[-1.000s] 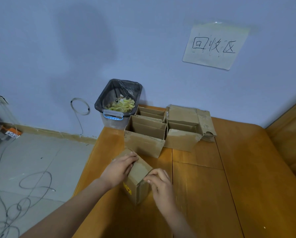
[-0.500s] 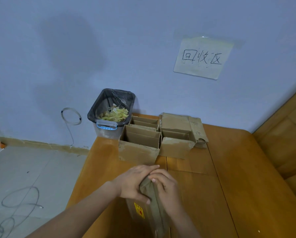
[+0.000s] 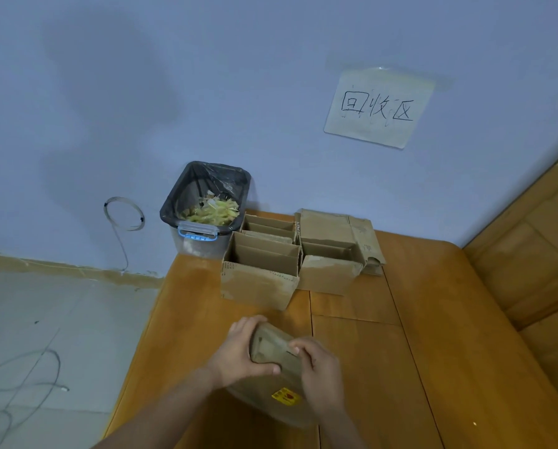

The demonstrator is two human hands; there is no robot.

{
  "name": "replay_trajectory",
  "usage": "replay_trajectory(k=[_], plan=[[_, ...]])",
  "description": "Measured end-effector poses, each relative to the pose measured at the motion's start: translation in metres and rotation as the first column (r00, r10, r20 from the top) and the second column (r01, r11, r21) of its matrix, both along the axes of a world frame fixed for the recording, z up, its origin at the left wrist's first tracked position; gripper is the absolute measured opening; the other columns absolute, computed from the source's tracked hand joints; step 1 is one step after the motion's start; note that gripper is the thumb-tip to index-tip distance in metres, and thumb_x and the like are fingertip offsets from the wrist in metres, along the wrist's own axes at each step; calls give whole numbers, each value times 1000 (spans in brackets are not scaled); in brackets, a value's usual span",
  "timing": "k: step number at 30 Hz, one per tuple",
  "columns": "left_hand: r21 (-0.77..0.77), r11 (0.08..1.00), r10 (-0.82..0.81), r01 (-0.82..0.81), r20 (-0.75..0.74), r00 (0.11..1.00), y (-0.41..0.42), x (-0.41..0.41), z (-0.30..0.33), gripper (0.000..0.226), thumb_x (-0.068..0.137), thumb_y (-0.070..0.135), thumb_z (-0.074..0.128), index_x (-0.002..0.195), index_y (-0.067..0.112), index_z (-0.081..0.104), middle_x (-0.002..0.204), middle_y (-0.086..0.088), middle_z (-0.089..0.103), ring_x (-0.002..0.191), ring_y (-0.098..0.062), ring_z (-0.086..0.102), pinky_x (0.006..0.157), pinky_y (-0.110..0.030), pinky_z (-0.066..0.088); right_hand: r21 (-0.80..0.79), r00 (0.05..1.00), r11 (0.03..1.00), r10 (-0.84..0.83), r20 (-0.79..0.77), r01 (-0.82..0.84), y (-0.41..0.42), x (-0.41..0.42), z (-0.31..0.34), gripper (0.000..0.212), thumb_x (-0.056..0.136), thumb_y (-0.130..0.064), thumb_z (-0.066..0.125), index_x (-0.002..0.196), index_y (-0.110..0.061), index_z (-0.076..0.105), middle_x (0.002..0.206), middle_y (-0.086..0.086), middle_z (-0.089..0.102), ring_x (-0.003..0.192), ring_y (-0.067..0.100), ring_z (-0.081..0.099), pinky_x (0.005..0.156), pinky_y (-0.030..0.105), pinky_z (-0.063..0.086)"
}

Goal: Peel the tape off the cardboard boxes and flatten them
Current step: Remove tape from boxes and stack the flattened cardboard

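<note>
A small brown cardboard box [image 3: 273, 351] with a yellow sticker sits between my hands at the near edge of the wooden table [image 3: 433, 367]. My left hand [image 3: 238, 351] grips its left side, thumb across the front face. My right hand [image 3: 320, 371] holds its right side, fingers curled over the top edge. At the back of the table stand several open cardboard boxes [image 3: 261, 270], with a flattened piece [image 3: 336, 225] lying behind them.
A bin [image 3: 206, 202] lined with a black bag and holding yellowish tape scraps stands off the table's far left corner. A paper sign [image 3: 378, 108] hangs on the wall. Cables lie on the grey floor at left. Wooden furniture borders the right.
The box was tipped and turned between my hands, and its yellow sticker now faces me. Both hands shifted their hold to its top end. The camera view moved slightly.
</note>
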State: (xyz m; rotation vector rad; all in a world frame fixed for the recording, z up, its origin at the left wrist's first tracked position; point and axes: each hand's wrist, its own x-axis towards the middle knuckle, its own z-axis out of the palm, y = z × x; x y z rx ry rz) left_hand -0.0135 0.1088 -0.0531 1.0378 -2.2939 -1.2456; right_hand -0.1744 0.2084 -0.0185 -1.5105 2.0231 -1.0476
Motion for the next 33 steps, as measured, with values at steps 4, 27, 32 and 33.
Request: replay_trajectory(k=[4, 27, 32, 33], plan=[[91, 995, -32, 26, 56, 998, 3, 16, -11, 107, 64, 56, 83, 144, 22, 20, 134, 9, 29, 127, -8, 30, 109, -25, 32, 106, 994, 993, 58, -91, -48, 4, 2, -10, 19, 94, -8, 56, 90, -21, 69, 93, -15, 65, 88, -4, 57, 75, 6, 40], [83, 996, -12, -14, 307, 952, 20, 27, -41, 116, 70, 60, 75, 149, 16, 2, 147, 3, 20, 132, -14, 32, 100, -28, 42, 342, 929, 937, 63, -363, 70, -19, 62, -40, 39, 98, -44, 41, 129, -24, 56, 120, -6, 52, 113, 10, 43, 94, 23, 35], [68, 997, -5, -18, 317, 948, 21, 27, -40, 114, 70, 61, 73, 150, 17, 4, 147, 4, 22, 131, -13, 33, 102, -29, 41, 387, 918, 912, 29, -395, 137, -26, 68, -38, 42, 94, -33, 56, 134, -25, 48, 129, -5, 50, 123, 14, 42, 105, 28, 36], [64, 998, 0, -21, 320, 947, 22, 27, -40, 114, 70, 61, 73, 150, 17, 4, 147, 3, 23, 131, -13, 33, 101, -30, 42, 383, 912, 912, 27, -410, 146, -27, 68, -38, 35, 94, -32, 55, 128, -23, 53, 125, -5, 52, 119, 13, 44, 102, 28, 37]])
